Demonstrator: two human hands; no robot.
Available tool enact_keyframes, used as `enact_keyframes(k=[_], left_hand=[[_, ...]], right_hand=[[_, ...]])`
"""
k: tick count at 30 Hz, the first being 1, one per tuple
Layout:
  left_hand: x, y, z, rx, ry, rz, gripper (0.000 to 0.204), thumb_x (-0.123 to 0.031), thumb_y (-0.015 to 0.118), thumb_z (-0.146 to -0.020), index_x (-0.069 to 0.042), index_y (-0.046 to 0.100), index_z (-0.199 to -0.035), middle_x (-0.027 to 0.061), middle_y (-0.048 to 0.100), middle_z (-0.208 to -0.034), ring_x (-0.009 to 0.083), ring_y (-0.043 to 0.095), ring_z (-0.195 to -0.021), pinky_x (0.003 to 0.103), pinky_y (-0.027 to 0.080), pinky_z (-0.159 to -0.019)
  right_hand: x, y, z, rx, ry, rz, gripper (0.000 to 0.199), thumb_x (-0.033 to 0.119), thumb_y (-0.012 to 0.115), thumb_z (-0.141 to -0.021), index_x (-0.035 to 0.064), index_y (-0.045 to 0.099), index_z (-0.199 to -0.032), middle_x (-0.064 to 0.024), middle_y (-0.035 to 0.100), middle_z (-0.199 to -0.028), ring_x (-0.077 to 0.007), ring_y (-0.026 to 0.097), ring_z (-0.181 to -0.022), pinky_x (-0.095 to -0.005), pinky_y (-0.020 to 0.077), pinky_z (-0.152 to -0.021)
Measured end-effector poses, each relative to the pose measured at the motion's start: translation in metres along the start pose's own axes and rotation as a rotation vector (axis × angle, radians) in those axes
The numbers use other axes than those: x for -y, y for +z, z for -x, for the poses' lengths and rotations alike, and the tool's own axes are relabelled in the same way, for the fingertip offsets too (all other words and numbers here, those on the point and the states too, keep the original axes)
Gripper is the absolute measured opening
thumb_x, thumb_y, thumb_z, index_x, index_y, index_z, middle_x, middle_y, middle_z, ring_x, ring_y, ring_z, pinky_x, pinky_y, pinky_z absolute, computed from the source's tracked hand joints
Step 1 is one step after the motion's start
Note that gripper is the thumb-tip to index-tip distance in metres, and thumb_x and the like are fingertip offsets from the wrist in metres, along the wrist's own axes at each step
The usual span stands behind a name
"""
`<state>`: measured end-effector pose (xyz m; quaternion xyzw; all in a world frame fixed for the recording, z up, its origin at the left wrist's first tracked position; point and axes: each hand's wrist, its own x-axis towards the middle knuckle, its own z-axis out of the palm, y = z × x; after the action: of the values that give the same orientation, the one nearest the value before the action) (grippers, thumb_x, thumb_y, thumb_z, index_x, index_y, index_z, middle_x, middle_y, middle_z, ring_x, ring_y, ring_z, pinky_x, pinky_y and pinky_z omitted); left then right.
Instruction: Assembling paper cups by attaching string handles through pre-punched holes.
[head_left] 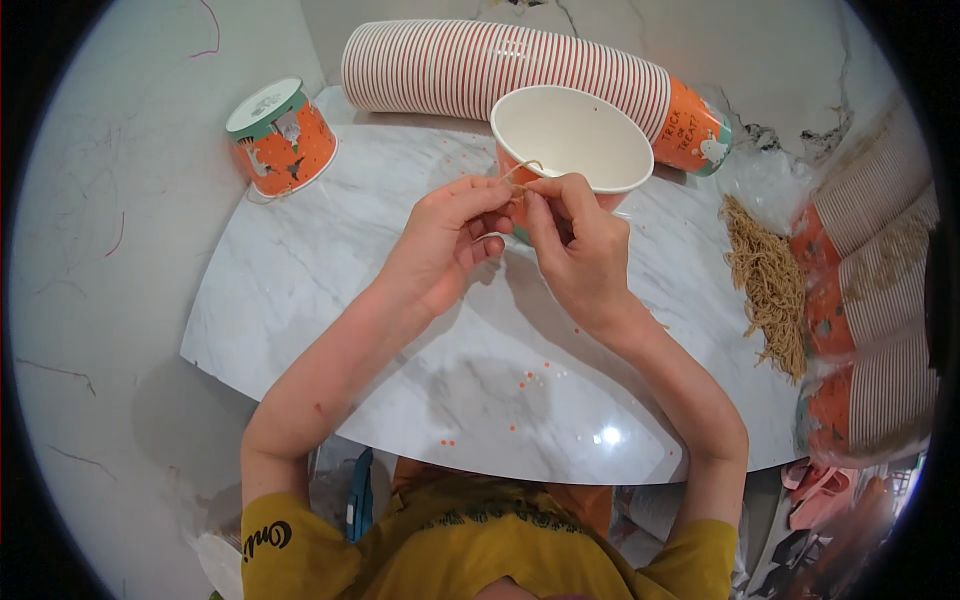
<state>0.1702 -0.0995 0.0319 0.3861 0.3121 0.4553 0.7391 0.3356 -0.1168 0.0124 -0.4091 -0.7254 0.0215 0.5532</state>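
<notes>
A thin tan string (521,168) is pinched between the fingers of the left hand (447,240) and the right hand (575,245), just at the rim of an upright open paper cup (570,135). Around them on the marble desk (300,300) lie a long stack of nested cups (480,65), one overturned cup (282,135) and a pile of tan strings (770,285).

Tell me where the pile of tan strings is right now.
In the head view, the pile of tan strings lies on the right side of the marble table, beside the bagged cup stacks, right of the hands.
</notes>
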Motion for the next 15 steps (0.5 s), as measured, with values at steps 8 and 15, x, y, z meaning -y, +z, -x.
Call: enact_keyframes(k=[8,15], left_hand=[[0.000,-0.006,-0.004,0.012,-0.012,0.130,0.010,-0.014,0.068,-0.092,-0.006,0.063,-0.095,-0.0010,0.062,-0.088,0.0070,0.056,-0.074,0.022,0.047,-0.063],[0.010,0.010,0.004,-0.142,0.518,-0.682,0.003,-0.005,0.066,-0.091,-0.003,0.065,-0.092,-0.0011,0.059,-0.087,0.0082,0.057,-0.070,0.022,0.045,-0.060]], right_hand=[[0.004,0.001,0.003,0.040,0.033,-0.017,0.007,0.003,0.065,-0.092,0.0012,0.059,-0.095,-0.0085,0.068,-0.073,-0.0153,0.064,-0.061,-0.0290,0.0481,-0.054],[0.008,0.000,-0.005,-0.033,-0.113,0.025,0.008,0.002,0.068,-0.087,0.0032,0.063,-0.094,-0.0108,0.068,-0.078,-0.0271,0.067,-0.063,-0.0357,0.0513,-0.057]])
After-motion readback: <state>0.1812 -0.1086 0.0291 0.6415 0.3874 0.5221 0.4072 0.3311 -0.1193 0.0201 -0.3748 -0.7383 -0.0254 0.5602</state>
